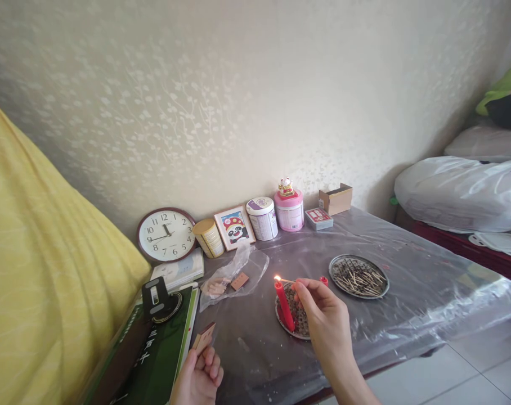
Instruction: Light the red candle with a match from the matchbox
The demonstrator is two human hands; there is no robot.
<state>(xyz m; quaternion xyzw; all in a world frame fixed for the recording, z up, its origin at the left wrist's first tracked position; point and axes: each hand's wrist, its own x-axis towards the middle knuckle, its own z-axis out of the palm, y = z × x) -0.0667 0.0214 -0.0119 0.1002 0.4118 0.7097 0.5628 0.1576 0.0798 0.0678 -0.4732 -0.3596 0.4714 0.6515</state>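
My right hand [323, 312] pinches a thin matchstick [288, 280], its far end in a small flame [277, 278] at the top of a red candle [284, 306]. Whether the match, the wick or both are burning I cannot tell. The candle stands slightly tilted on a round metal plate [300, 336], partly hidden by my hand. Behind my fingers shows the top of a second red candle [323, 279]. Low in the view, my left hand [200, 374] is closed on a small brown matchbox [204, 338], held above the table.
Right of the candles, a round tray [359, 276] holds many matchsticks. A clear plastic bag [234, 275] with small boxes lies left of them. Along the wall stand a clock [166, 234], a picture frame [234, 226], tins [261, 219] and a cardboard box [335, 199]. Green books [154, 360] lie at left.
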